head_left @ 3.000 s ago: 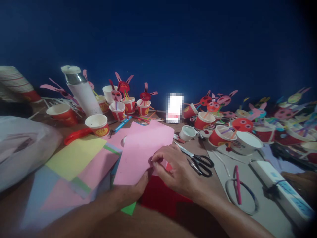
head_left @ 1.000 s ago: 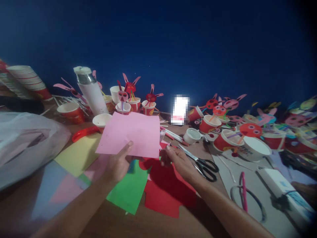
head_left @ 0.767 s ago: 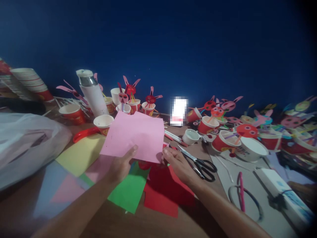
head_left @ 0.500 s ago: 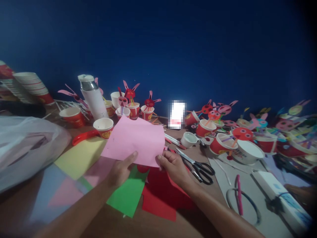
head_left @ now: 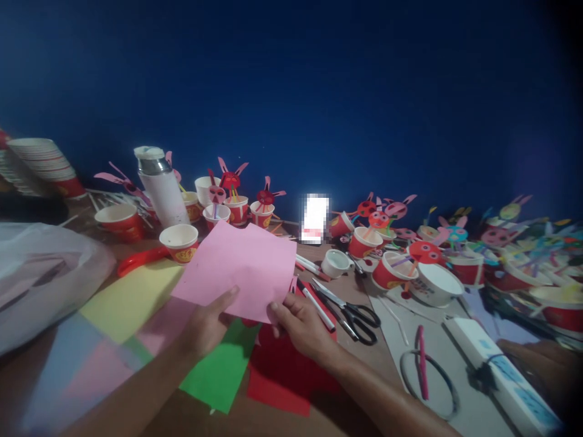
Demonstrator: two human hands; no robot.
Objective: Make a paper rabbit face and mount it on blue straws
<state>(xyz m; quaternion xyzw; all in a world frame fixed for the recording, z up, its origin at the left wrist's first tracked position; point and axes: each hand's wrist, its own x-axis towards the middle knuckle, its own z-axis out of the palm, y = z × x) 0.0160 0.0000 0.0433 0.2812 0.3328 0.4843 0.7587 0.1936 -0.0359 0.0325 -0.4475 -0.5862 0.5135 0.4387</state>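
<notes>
A pink paper sheet (head_left: 237, 267) is lifted off the table, tilted toward me. My left hand (head_left: 207, 325) pinches its lower edge, thumb on top. My right hand (head_left: 298, 321) grips the sheet's lower right corner, and a white pen with a dark tip (head_left: 316, 306) sticks out from between its fingers. Under the hands lie a red sheet (head_left: 282, 376) and a green sheet (head_left: 218, 370). Black-handled scissors (head_left: 350, 309) lie just right of my right hand.
Yellow paper (head_left: 127, 297) and more coloured sheets cover the table's left. A white flask (head_left: 159, 185), red paper cups (head_left: 180, 243) with paper bunny faces, a plastic bag (head_left: 40, 273), a white power strip (head_left: 496, 376) and a wire ring (head_left: 426, 379) surround the work area.
The pink sheet lay flat on the table three seconds ago; both hands have lifted it, uncovering red and green sheets. My right hand has shifted left along the lower edge.
</notes>
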